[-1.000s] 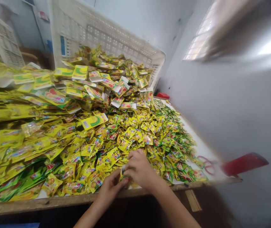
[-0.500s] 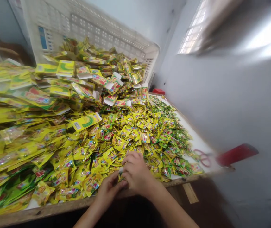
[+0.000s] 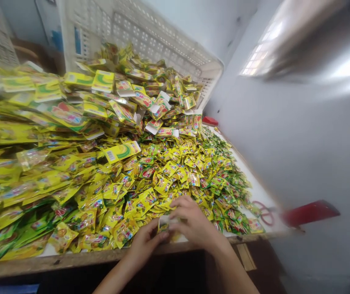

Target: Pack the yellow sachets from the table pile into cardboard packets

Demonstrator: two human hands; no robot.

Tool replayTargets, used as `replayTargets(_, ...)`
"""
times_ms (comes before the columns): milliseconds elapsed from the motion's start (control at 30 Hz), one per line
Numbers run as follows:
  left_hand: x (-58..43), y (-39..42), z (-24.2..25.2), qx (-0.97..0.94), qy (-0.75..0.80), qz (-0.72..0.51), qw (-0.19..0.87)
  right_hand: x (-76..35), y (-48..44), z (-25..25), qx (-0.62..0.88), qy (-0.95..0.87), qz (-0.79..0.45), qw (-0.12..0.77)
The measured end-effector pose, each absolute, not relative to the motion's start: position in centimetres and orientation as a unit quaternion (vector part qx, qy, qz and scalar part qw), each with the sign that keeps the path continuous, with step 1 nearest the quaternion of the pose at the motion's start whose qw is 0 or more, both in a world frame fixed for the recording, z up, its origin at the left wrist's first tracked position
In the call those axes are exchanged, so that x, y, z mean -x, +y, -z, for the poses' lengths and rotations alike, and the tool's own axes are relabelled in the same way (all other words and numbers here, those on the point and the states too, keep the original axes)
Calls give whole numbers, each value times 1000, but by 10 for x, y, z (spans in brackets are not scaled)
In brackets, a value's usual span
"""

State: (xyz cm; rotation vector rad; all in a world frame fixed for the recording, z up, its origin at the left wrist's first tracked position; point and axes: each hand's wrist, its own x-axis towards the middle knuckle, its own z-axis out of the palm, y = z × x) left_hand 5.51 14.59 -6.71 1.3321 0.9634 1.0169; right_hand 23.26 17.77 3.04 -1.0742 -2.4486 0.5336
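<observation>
Both my hands meet at the near edge of the table (image 3: 79, 258). My left hand (image 3: 146, 241) pinches the left side of a small stack of yellow sachets (image 3: 164, 224). My right hand (image 3: 193, 222) curls over the same stack from the right, fingers closed on it. Just beyond my hands spreads a big heap of small yellow-green sachets (image 3: 175, 171). Flattened yellow cartons (image 3: 120, 151) lie piled behind and to the left of that heap.
A white plastic crate (image 3: 150, 36) leans at the back, spilling cartons. Red-handled scissors (image 3: 263, 212) and a red flat object (image 3: 310, 212) lie at the table's right edge beside the grey wall (image 3: 300, 134). A small red thing (image 3: 210, 121) sits far back.
My hands stay together on the sachet stack and have shifted slightly right along the table edge. The camera view has swung a little; the piles have not moved.
</observation>
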Motion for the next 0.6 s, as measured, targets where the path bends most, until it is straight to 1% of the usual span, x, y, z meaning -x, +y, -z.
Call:
replayTargets(167,-56,150,64,-567,440,-441,539,-237,161,-21,432,-875,-145,160)
replayTargets(267,-56,152,66,-574,424,-446,540,-232,160,-13,436,-875,-136,159)
replayTargets(333,-57,152,68,-586,421,-447,529,-228,161,-7,443,-865,-143,185)
replayTargets(467,-59,150,74,-597,432,-459,496,-217,161,11,466,-830,-145,269)
replayTargets(600,-61,149,77,-594,446,-471,476,-216,157,15,449,-816,-174,320)
